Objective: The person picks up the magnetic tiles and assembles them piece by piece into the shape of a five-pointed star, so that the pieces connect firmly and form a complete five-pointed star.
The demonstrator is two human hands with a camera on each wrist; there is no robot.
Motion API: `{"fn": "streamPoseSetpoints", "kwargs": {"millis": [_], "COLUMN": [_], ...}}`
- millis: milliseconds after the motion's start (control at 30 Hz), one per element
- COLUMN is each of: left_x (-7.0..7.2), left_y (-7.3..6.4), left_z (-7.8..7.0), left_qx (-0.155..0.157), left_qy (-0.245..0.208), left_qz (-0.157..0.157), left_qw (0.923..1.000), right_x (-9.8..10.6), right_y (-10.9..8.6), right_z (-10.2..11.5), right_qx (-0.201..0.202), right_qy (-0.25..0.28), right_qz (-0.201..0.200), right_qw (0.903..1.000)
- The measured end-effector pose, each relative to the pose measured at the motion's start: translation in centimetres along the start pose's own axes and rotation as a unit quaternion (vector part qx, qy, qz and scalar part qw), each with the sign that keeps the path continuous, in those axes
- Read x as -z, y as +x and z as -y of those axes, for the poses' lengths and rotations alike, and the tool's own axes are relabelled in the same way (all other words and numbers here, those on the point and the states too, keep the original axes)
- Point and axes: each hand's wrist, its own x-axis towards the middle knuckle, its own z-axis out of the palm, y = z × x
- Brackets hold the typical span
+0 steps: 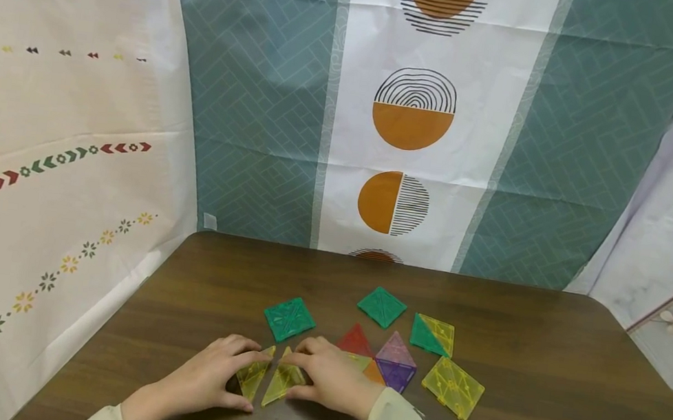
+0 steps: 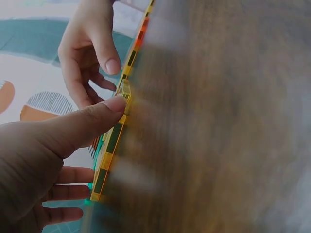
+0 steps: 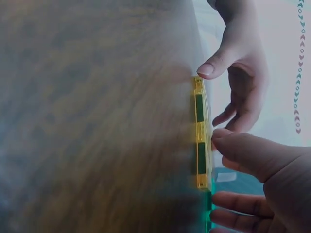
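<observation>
Two yellow triangular magnetic tiles lie on the table with a narrow gap between them, long edges facing. My left hand (image 1: pixel 211 370) holds the left yellow triangle tile (image 1: pixel 253 376), fingers at its upper part and thumb near its lower corner. Around the right yellow triangle tile (image 1: pixel 277 385) my right hand (image 1: pixel 335 376) curls, index finger over the top and thumb at the lower side. In the left wrist view the left thumb (image 2: pixel 104 114) presses on a yellow tile edge (image 2: pixel 112 141). The right wrist view shows a yellow tile (image 3: pixel 200 131) edge-on beside the right thumb.
Beyond the right hand lie red (image 1: pixel 355 340), pink (image 1: pixel 395 349), purple (image 1: pixel 396 375) and orange (image 1: pixel 377 372) triangle tiles, partly hidden. Green squares (image 1: pixel 289 319) (image 1: pixel 382 307), a green-and-yellow square (image 1: pixel 424 336) and a yellow square (image 1: pixel 453 387) surround them. A patterned curtain (image 1: pixel 259 125) hangs behind the table.
</observation>
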Motion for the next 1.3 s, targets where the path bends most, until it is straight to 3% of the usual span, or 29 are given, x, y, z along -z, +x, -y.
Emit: {"fn": "streamPoseSetpoints", "kwargs": {"millis": [667,1300], "left_x": [-0.5,-0.8], "left_y": [0.0,0.5], "left_z": [-0.8,-2.1], "left_qx": [0.006,0.024], "left_qy": [0.007,0.038], "left_qz": [-0.014,-0.001], "left_qw": [0.9999,0.9990], "right_x": [-0.4,0.2], "right_y": [0.4,-0.7], "right_z": [0.1,-0.9], "right_qx": [0.016,0.051], "right_qy": [-0.053,-0.042], "right_qz": [0.025,0.025], "right_qw": [0.9982,0.9975]}}
